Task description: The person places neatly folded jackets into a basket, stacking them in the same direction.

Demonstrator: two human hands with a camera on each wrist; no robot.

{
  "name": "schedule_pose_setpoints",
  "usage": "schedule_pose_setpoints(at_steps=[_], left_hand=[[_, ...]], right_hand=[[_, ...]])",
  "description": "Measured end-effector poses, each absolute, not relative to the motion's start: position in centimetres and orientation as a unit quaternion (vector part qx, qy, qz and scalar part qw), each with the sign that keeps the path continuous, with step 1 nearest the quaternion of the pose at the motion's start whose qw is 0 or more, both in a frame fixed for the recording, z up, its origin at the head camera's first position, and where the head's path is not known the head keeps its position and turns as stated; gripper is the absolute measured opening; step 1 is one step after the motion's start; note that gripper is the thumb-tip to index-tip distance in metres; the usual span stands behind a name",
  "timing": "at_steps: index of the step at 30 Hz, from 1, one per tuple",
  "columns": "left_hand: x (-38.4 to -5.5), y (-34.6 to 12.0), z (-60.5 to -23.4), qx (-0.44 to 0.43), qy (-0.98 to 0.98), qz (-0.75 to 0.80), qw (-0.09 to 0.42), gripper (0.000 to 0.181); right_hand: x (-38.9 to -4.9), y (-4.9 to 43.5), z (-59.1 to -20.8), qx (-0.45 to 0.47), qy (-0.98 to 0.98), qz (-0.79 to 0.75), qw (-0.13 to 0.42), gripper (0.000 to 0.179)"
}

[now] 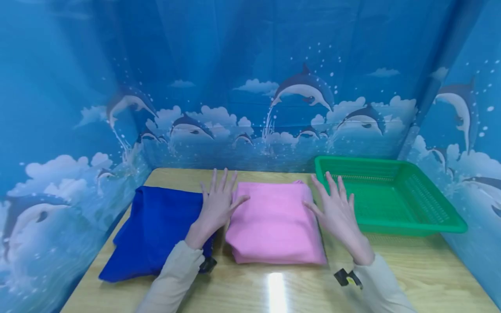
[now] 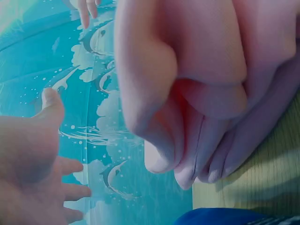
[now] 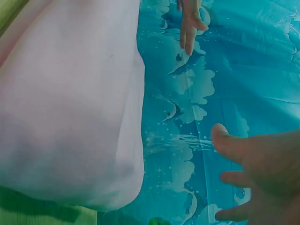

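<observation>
A pink cloth (image 1: pixel 275 224), folded into a thick square bundle, lies on the table in the middle of the head view. My left hand (image 1: pixel 216 204) hovers by its left side, fingers straight and spread. On the other side my right hand (image 1: pixel 334 213) is held up the same way, between the bundle and a green basket. Neither hand grips anything. The left wrist view shows the layered folds of the pink cloth (image 2: pixel 206 84) apart from the left hand (image 2: pixel 33 164). Smooth pink cloth (image 3: pixel 70 108) fills the left of the right wrist view, away from the right hand (image 3: pixel 262 173).
A blue cloth (image 1: pixel 160 230) lies loosely folded at the table's left, partly behind the left forearm. The green plastic basket (image 1: pixel 385 200) stands at the back right. Around the wooden table (image 1: pixel 242 289) hangs a blue curtain (image 1: pixel 227 52) printed with dolphins.
</observation>
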State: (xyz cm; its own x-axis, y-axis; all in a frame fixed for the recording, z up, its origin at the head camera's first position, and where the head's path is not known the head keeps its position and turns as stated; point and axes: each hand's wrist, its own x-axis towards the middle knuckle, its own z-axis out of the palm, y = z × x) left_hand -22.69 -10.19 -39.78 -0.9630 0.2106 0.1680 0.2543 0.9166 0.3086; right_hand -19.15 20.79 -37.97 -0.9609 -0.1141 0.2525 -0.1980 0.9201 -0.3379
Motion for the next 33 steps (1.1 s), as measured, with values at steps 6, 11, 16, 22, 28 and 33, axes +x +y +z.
schedule_pose_setpoints(at_steps=[6, 11, 16, 22, 28, 33], left_hand=[[-22.5, -10.4, -39.8, -0.12, -0.947, -0.289, 0.067, 0.078], [-22.2, -10.4, -41.1, -0.102, -0.919, -0.375, 0.064, 0.07], [-21.4, -10.1, -43.1, -0.085, -0.912, -0.399, 0.041, 0.069], [-20.4, -9.8, -44.6, -0.057, -0.906, -0.419, -0.019, 0.076], [-20.0, -10.0, -45.4, -0.048, -0.895, -0.442, -0.037, 0.072], [-19.8, -10.4, -45.5, -0.037, -0.87, -0.487, -0.07, 0.066]], right_hand=[[-18.7, 19.8, -38.0, 0.114, -0.947, 0.247, 0.172, 0.062], [-18.1, 19.2, -39.5, 0.142, -0.928, 0.279, 0.201, 0.051], [-17.5, 19.1, -41.5, 0.17, -0.926, 0.288, 0.178, 0.051], [-16.9, 19.5, -43.2, 0.161, -0.942, 0.276, 0.106, 0.052], [-16.8, 20.3, -44.1, 0.112, -0.949, 0.293, 0.012, 0.061], [-17.2, 21.0, -44.4, 0.078, -0.928, 0.361, -0.054, 0.071]])
